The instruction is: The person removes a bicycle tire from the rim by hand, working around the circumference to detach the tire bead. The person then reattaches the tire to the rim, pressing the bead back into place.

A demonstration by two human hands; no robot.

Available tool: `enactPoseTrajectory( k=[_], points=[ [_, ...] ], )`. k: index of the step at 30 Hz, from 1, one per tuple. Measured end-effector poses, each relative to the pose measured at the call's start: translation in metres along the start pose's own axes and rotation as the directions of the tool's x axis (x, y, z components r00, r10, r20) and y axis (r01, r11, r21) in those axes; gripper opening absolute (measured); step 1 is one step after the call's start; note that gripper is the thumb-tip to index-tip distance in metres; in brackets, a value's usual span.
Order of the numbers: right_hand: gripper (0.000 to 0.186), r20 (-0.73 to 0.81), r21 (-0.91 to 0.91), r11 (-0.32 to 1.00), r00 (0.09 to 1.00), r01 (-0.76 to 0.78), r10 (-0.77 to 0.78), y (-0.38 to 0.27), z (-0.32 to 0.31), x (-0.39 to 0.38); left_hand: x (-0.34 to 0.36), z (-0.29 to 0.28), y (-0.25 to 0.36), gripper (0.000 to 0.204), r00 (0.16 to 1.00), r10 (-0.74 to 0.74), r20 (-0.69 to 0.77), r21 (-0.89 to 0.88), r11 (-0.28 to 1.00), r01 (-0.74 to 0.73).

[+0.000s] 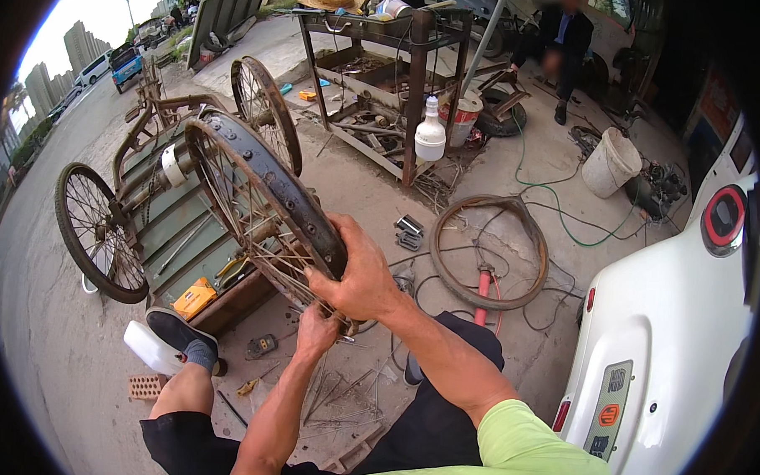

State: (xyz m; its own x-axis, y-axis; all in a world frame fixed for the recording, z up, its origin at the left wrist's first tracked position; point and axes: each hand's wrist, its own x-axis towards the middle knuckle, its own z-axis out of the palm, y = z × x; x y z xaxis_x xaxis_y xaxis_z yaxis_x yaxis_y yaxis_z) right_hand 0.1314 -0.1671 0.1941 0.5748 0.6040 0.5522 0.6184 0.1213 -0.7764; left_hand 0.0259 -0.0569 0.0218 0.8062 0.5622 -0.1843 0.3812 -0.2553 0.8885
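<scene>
Over grey ground [360, 207] before a tool cart [417, 96], fingers [321, 281] hold a wheel [273, 175]

Bright daylight out here on grey concrete [348, 184], road [28, 234] off to the left, tower blocks [81, 47] beneath pale sky [91, 5]!

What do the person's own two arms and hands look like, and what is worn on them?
The left hand and right hand wear no gloves. Both forearms are bare. A short, plain lime-green sleeve covers the right upper arm; the left sleeve is not visible.
</scene>
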Motion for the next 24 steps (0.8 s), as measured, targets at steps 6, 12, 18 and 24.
enactPoseTrajectory(
  k=[6, 12, 18, 24],
  points=[
    [0.051, -0.057, -0.029, 0.996, 0.995, -0.083, 0.081, -0.014, -0.003, 0.011, -0.004, 0.004, -0.014, 0.031, 1.0, 0.019, -0.007, -0.054, 0.998, -0.019],
    [0.051, -0.062, 0.047, 0.999, 0.998, 0.027, -0.024, 0.0, -0.002, 0.012, -0.005, -0.001, -0.007, 0.032, 0.999, 0.036, -0.011, -0.042, 0.998, -0.036],
    [0.048, -0.028, 0.123, 0.99, 0.997, -0.072, 0.076, 0.015, 0.02, 0.013, 0.018, -0.024, -0.016, 0.034, 0.986, 0.12, -0.119, 0.126, 0.986, -0.105],
    [0.045, -0.015, 0.232, 0.973, 1.0, -0.013, 0.017, 0.015, 0.042, 0.012, 0.039, -0.038, -0.037, 0.04, 0.995, 0.015, -0.102, 0.191, 0.982, 0.005]
  ],
)
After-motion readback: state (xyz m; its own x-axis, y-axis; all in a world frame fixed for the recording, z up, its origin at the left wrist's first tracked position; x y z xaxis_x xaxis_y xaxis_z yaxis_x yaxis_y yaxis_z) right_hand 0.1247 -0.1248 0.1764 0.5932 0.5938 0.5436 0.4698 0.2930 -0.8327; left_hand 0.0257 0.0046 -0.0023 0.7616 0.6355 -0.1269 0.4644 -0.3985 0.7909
